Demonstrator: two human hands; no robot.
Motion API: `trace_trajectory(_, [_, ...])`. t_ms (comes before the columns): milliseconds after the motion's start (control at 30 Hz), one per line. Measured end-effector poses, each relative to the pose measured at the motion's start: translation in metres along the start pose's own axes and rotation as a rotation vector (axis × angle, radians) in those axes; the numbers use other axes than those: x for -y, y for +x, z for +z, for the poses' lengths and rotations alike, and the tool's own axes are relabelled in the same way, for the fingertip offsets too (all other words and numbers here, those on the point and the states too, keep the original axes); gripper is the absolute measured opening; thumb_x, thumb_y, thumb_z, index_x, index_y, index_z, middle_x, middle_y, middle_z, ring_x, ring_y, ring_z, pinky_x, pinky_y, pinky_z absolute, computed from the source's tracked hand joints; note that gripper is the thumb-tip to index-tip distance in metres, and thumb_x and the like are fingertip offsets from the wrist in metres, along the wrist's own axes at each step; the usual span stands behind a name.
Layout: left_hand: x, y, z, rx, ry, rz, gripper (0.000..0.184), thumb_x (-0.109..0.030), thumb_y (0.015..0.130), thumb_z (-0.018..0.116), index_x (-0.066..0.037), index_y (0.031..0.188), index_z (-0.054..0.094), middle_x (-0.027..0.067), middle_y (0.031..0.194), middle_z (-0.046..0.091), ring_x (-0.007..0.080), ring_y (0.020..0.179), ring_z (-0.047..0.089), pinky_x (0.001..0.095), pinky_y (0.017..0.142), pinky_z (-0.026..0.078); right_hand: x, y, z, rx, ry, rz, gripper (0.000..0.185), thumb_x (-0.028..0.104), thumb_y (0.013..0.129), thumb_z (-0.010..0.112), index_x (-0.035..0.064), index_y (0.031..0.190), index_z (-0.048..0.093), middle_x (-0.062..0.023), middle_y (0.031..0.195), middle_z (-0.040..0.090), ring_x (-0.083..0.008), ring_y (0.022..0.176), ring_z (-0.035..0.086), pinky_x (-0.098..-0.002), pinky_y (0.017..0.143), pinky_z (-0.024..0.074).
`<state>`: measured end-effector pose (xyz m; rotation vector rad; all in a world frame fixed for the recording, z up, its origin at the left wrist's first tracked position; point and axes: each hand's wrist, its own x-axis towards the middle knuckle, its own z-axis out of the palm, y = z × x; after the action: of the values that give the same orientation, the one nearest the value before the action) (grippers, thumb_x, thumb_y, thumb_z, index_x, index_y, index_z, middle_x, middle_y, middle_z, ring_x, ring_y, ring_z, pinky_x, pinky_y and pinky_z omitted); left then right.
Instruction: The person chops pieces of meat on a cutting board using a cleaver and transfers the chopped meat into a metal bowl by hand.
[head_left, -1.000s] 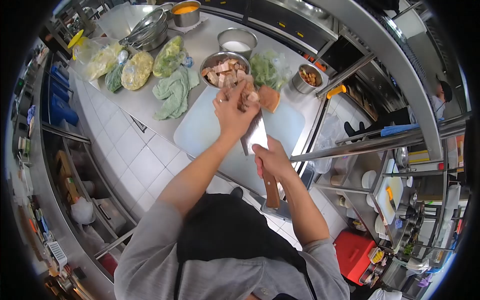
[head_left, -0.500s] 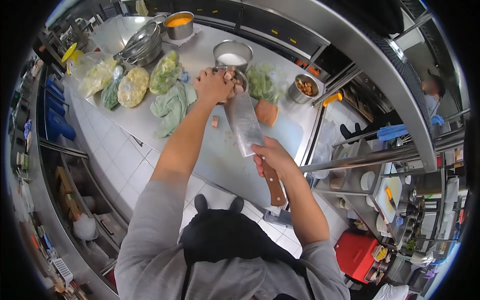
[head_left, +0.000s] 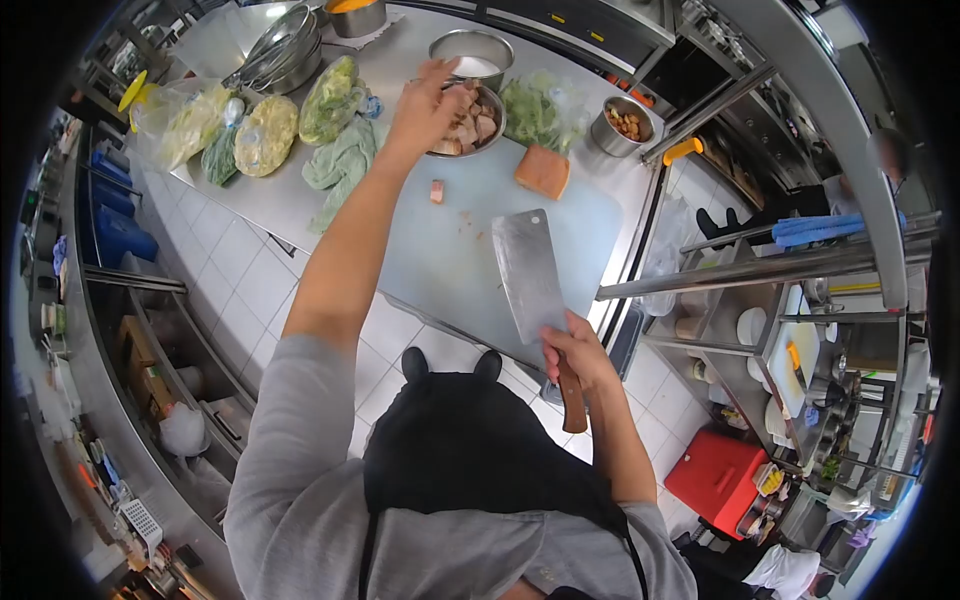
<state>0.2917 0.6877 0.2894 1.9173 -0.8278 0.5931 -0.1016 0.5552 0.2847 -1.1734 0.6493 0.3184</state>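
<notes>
My right hand (head_left: pixel 577 350) grips the wooden handle of a cleaver (head_left: pixel 530 270), its wide blade lying over the near right part of the pale cutting board (head_left: pixel 430 255). My left hand (head_left: pixel 425 110) is at the left rim of a steel bowl of meat chunks (head_left: pixel 472 128), fingers apart and slightly blurred, with nothing visible in them. A single small meat cube (head_left: pixel 437 191) lies on the board, with crumbs nearby. At the board's far right sits a larger block of meat (head_left: pixel 543 172) with a browned surface.
Behind the bowl stands a steel pot of white contents (head_left: pixel 471 55). Bagged leafy greens (head_left: pixel 540 110) and a pot of brown pieces (head_left: pixel 622 126) are to the right. To the left lie a green cloth (head_left: pixel 342 170) and several bagged vegetables (head_left: pixel 267 137). A metal rail (head_left: pixel 740 270) crosses at right.
The cleaver has moved from the bowl's rim back toward me, down over the board. My left hand has opened and lifted from the meat, showing the chunks in the bowl.
</notes>
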Motion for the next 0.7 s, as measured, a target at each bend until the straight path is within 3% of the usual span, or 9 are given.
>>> trace_trajectory(33, [-0.004, -0.006, -0.008, -0.059, -0.139, -0.033, 0.037, -0.021, 0.092, 0.062, -0.006, 0.125, 0.069, 0.0245, 0.136, 0.059, 0.0379, 0.122, 0.061, 0.0393, 0.095, 0.052, -0.003, -0.005, 0.0, -0.025, 0.004, 0.007, 0.017, 0.012, 0.1, 0.057, 0.0045, 0.115, 0.055, -0.0034, 0.06, 0.05, -0.0152, 0.041, 0.049, -0.0305, 0.038, 0.043])
trace_trajectory(67, [0.001, -0.023, -0.014, -0.227, -0.105, -0.011, 0.03, -0.013, 0.091, 0.062, -0.003, 0.117, 0.071, 0.0243, 0.124, 0.064, 0.0371, 0.11, 0.065, 0.0384, 0.088, 0.054, -0.006, -0.011, -0.001, -0.051, 0.008, 0.014, 0.016, 0.011, 0.1, 0.056, 0.004, 0.114, 0.054, -0.0038, 0.06, 0.051, -0.0156, 0.041, 0.049, -0.0311, 0.039, 0.0425])
trace_trajectory(133, [0.002, -0.077, -0.032, -0.22, -0.028, -0.283, 0.027, -0.011, 0.089, 0.061, 0.0, 0.111, 0.071, 0.022, 0.112, 0.066, 0.0366, 0.097, 0.064, 0.0408, 0.085, 0.053, -0.015, -0.018, -0.003, -0.089, 0.004, 0.017, 0.015, 0.012, 0.1, 0.056, 0.0034, 0.112, 0.054, -0.0042, 0.061, 0.051, -0.0159, 0.042, 0.049, -0.0318, 0.039, 0.0426])
trace_trajectory(200, [0.012, -0.126, -0.022, -0.113, 0.003, -0.323, 0.025, -0.007, 0.086, 0.061, 0.002, 0.108, 0.07, 0.0203, 0.104, 0.066, 0.0353, 0.093, 0.062, 0.044, 0.083, 0.051, -0.028, -0.017, -0.006, -0.113, -0.01, 0.008, 0.014, 0.013, 0.1, 0.056, 0.0034, 0.11, 0.053, -0.0042, 0.061, 0.052, -0.0158, 0.042, 0.05, -0.032, 0.039, 0.0437])
trace_trajectory(267, [-0.008, -0.148, -0.011, -0.045, 0.317, -0.143, 0.024, -0.003, 0.083, 0.063, 0.001, 0.106, 0.069, 0.0206, 0.101, 0.066, 0.0363, 0.099, 0.061, 0.0461, 0.085, 0.049, -0.034, -0.012, -0.002, -0.113, -0.016, 0.012, 0.014, 0.013, 0.1, 0.056, 0.0032, 0.11, 0.053, -0.0044, 0.061, 0.052, -0.016, 0.042, 0.051, -0.0322, 0.039, 0.0443])
trace_trajectory(333, [-0.025, -0.153, -0.012, 0.195, 0.165, -0.076, 0.026, -0.004, 0.085, 0.066, 0.0, 0.11, 0.07, 0.0219, 0.102, 0.067, 0.0398, 0.101, 0.059, 0.0478, 0.086, 0.049, -0.036, -0.005, 0.005, -0.108, -0.018, 0.012, 0.015, 0.014, 0.1, 0.056, 0.0032, 0.11, 0.052, -0.005, 0.061, 0.052, -0.0163, 0.042, 0.051, -0.0328, 0.039, 0.0445])
trace_trajectory(433, [-0.038, -0.168, 0.001, 0.304, 0.069, -0.212, 0.031, -0.005, 0.087, 0.067, 0.001, 0.118, 0.069, 0.0201, 0.11, 0.065, 0.0338, 0.096, 0.064, 0.0414, 0.084, 0.053, -0.024, 0.011, 0.016, -0.053, -0.019, -0.001, 0.015, 0.015, 0.1, 0.057, 0.0036, 0.109, 0.051, -0.0051, 0.062, 0.052, -0.0169, 0.042, 0.052, -0.0334, 0.039, 0.0445])
trace_trajectory(533, [-0.069, -0.182, 0.004, 0.242, -0.154, -0.401, 0.031, -0.005, 0.089, 0.067, 0.002, 0.12, 0.068, 0.0186, 0.107, 0.066, 0.0339, 0.098, 0.064, 0.0402, 0.082, 0.054, -0.014, 0.032, 0.033, -0.081, -0.046, 0.04, 0.014, 0.016, 0.1, 0.058, 0.0063, 0.108, 0.051, -0.0048, 0.062, 0.052, -0.0174, 0.043, 0.051, -0.0343, 0.04, 0.0447])
trace_trajectory(700, [-0.083, -0.178, 0.001, 0.164, -0.11, -0.255, 0.032, -0.005, 0.089, 0.067, 0.002, 0.12, 0.069, 0.0183, 0.099, 0.067, 0.0347, 0.088, 0.065, 0.0418, 0.081, 0.053, 0.014, 0.034, 0.049, -0.051, -0.041, 0.054, 0.014, 0.016, 0.1, 0.059, 0.0078, 0.109, 0.052, -0.0039, 0.062, 0.052, -0.0169, 0.044, 0.052, -0.0344, 0.041, 0.0452])
